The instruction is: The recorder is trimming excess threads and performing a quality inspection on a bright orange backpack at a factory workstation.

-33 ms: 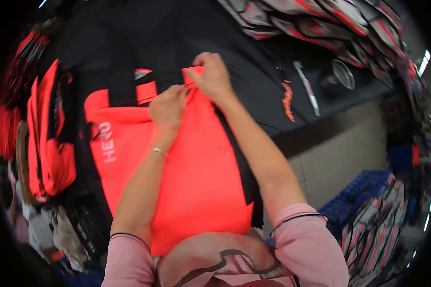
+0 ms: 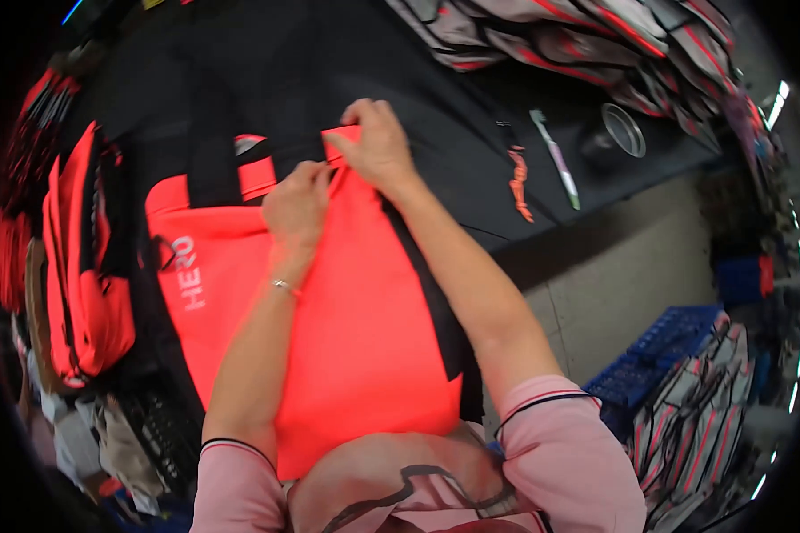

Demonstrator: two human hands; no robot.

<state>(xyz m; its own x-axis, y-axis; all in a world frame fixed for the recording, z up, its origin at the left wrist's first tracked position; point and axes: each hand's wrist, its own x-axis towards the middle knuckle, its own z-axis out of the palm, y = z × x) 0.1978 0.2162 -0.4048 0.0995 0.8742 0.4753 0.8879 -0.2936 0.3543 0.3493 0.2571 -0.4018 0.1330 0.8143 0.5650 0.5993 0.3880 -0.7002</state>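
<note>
Hands meet at the far edge of my orange bag [image 2: 356,329] on the black surface [image 2: 471,160]: left hand [image 2: 298,206] and right hand [image 2: 378,142] both pinch its cloth.

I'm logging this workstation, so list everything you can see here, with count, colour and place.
bright coral-red bag: one, coral with black trim and white lettering, flat on the table in front of the person
black table: one, black, across the upper middle
stacked coral bags: several, coral and black, far left
striped fabric pile: one heap, grey with red and black stripes, top right
pen-like tool: one, pale, on the table at right
round metal dish: one, silvery, beside it
blue crate: one, blue, on the floor at lower right
left hand: pinching the bag's top edge
right hand: grip on the same edge
</note>
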